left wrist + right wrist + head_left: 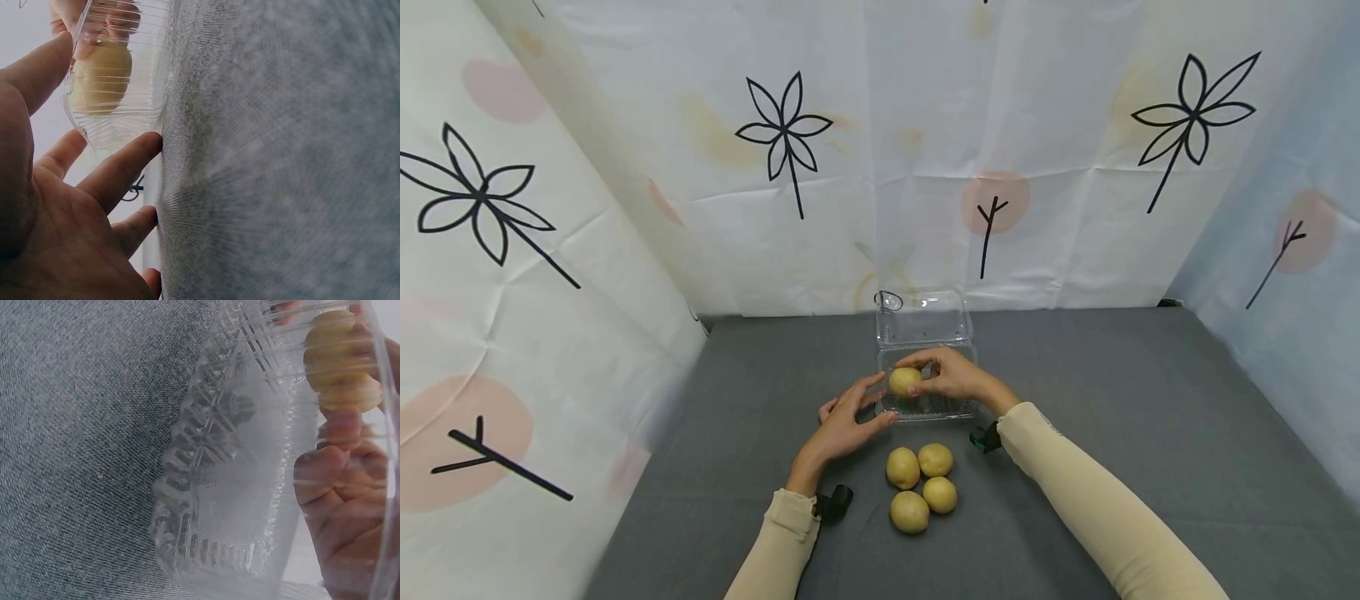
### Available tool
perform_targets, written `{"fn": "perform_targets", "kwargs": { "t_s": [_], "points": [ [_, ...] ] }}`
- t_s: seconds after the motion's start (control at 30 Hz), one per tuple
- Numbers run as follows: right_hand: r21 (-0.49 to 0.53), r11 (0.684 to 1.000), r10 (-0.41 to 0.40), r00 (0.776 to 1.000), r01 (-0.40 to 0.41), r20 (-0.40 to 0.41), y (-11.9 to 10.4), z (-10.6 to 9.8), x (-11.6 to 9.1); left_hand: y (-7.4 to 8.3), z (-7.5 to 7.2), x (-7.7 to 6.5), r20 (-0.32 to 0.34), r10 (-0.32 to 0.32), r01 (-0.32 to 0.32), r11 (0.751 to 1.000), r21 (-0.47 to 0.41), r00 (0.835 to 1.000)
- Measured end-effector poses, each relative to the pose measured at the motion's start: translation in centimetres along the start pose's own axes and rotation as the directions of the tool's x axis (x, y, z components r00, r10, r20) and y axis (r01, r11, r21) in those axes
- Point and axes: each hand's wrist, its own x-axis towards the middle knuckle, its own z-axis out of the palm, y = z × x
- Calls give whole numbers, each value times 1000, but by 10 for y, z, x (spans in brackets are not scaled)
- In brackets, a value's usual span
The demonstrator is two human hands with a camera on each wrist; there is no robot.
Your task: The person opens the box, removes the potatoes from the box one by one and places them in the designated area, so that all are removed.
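Note:
A clear plastic clamshell container (925, 408) stands on the grey cloth with its lid (923, 321) raised at the back. My right hand (951, 373) pinches a yellow potato (904, 382) between thumb and fingers, over the left part of the container's base. Through the clear wall, the left wrist view also shows this potato (103, 78). My left hand (844, 425) is at the container's left side with its fingers spread. In the left wrist view its thumb is by the rim, and some fingertips rest on the cloth. It holds nothing.
Several loose potatoes (910, 512) lie grouped on the grey cloth (775, 367) in front of the container, between the forearms. Behind the table hangs a white patterned curtain (865, 125); similar curtains stand at the left and right.

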Motion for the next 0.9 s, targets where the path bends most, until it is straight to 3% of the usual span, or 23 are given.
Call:
{"fn": "perform_targets", "kwargs": {
  "t_s": [0.37,0.9],
  "points": [
    [19,999,41,999,-41,-12,-2,-1,-3,3,0,-1,-4,-8,8,1000,-3,1000],
    [50,999,-8,999,10,-39,-3,-6,-19,1,1,0,-2,-17,17,1000,-4,1000]
  ]
}}
